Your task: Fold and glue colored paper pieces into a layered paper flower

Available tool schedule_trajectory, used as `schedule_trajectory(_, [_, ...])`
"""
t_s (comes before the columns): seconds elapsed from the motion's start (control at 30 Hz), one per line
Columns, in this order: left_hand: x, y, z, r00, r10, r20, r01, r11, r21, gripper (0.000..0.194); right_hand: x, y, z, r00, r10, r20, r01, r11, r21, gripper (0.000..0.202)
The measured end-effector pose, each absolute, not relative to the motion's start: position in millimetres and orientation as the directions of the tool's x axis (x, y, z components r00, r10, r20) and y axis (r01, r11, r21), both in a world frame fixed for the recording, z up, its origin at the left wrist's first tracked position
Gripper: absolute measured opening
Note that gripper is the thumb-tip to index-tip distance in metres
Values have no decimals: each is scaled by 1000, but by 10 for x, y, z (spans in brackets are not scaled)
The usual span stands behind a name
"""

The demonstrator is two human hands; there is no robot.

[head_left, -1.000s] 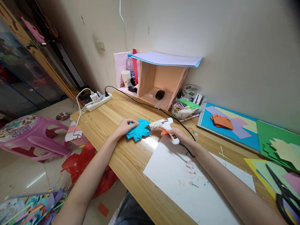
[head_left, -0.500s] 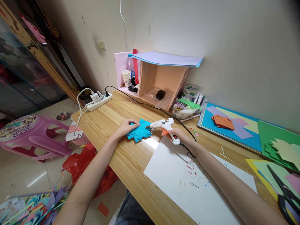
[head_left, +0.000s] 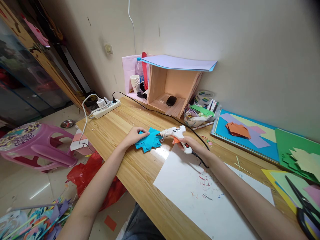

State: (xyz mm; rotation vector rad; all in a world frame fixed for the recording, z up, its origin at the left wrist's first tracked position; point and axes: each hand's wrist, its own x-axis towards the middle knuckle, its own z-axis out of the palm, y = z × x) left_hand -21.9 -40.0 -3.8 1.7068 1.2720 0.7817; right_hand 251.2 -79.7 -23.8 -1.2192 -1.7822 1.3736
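Blue paper: 1 folded, pointed-edged blue paper piece point(head_left: 150, 141) is seen low over the desk point(head_left: 135, 173), between the 2 hands and touching the left; whether it is raised or laid flat cannot be told.
Left hand: the edge of the blue paper piece is pinched by the left hand point(head_left: 136, 136), thumb on top; the fingers underneath are hidden.
Right hand: the white glue gun point(head_left: 178, 131) is gripped by the right hand point(head_left: 191, 143) near its orange trigger, apart from the paper; the palm is hidden.
Nozzle: the tip is aimed at the paper's right side (contact is too small to be made out).
White sheet: the marked sheet point(head_left: 185, 186) is partly covered by the right forearm.
Clear tub: paper scraps and a green strip are held in the tub point(head_left: 193, 120); its lower contents are blurred.
Open box: 1 black mouse point(head_left: 171, 101) is contained in the open box point(head_left: 157, 85), which is topped by a lilac sheet point(head_left: 180, 62).
Scissors: the black scissors point(head_left: 303, 201) are cut off at the handles by the right-hand edge.
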Motion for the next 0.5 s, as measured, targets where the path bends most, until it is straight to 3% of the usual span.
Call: schedule_trajectory(0.5, [-223, -395, -47, 280, 960, 6, 445, -136, 885, 29, 2506, -812, -184, -430, 892, -138, 292, -7, -956, 36])
